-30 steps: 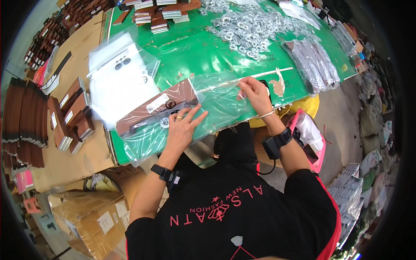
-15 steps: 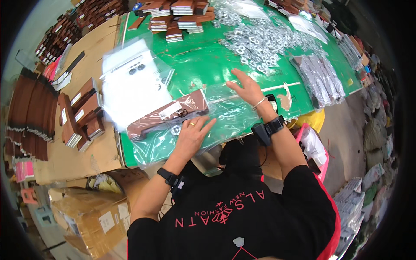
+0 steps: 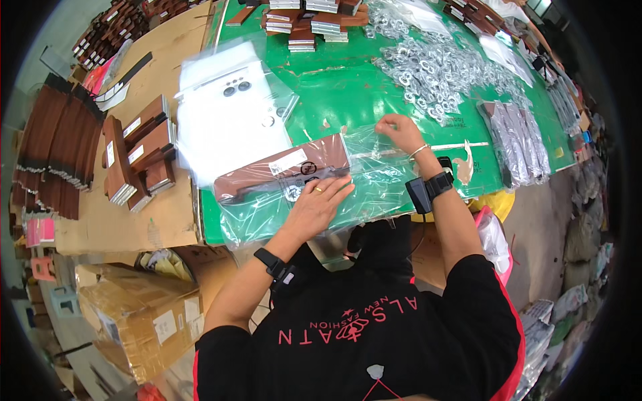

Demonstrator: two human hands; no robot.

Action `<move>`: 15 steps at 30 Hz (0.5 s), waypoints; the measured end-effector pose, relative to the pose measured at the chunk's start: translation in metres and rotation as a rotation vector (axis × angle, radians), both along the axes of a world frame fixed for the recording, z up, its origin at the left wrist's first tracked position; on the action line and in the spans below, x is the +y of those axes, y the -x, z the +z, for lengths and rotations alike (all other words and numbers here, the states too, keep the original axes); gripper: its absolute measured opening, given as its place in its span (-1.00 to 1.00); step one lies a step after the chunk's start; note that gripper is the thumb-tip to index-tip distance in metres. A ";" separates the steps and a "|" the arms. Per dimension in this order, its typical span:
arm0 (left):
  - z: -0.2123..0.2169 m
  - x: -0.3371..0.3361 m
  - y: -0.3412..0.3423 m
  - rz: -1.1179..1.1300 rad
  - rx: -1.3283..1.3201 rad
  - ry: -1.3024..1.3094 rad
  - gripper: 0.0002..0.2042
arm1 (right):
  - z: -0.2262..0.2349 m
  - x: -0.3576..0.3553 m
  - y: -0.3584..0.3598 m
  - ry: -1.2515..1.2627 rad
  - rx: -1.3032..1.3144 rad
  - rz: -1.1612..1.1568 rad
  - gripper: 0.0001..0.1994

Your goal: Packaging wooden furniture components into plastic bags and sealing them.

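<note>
A long brown piece with a white label (image 3: 249, 175) lies inside a clear plastic bag (image 3: 380, 162) near the front edge of the green tabletop. My left hand (image 3: 319, 204) rests flat on the bag, its fingers stretched out over the lower edge of the brown piece and a printed patch. At the bag's right end, my right hand (image 3: 403, 136) has its fingertips closed in a pinch on the loose film. Behind the brown piece is a stack of white and clear bags (image 3: 224, 123), partly under the bagged piece's far edge.
Metal rings (image 3: 435, 77) form a big heap at the back right. Grey wrapped bundles (image 3: 513, 144) lie beyond my right hand. Brown pieces (image 3: 137, 154) are piled on the cardboard (image 3: 157, 224) at left, with more stacks (image 3: 314, 23) at the back.
My right hand has closed from spread fingers to a pinch on the bag's right end. The left hand stays flat on the bag. The whole view has shifted slightly.
</note>
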State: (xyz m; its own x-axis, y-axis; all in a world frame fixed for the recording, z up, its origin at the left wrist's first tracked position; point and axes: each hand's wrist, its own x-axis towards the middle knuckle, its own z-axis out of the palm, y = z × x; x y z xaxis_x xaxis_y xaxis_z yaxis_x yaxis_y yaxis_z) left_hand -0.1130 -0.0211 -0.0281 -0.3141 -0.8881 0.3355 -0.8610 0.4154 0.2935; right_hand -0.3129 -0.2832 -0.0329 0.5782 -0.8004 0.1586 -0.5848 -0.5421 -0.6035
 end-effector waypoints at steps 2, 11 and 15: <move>-0.003 0.003 -0.003 0.021 0.007 0.006 -0.44 | 0.010 -0.003 -0.007 -0.332 -0.105 0.059 -0.73; -0.003 -0.001 0.003 0.016 -0.002 0.087 -0.51 | 0.015 0.009 0.011 -0.721 -0.248 -0.201 -0.59; 0.030 -0.019 0.015 0.008 0.009 -0.093 -0.60 | 0.003 0.015 0.005 -0.749 -0.377 -0.245 -0.69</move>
State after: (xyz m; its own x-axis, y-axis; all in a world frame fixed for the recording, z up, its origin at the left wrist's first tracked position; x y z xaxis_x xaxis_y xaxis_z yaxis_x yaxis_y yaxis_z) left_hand -0.1283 -0.0402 0.0016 -0.3040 -0.9180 0.2547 -0.8614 0.3791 0.3381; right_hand -0.3179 -0.2686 -0.0298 0.3909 -0.8655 -0.3132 -0.3228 0.1898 -0.9273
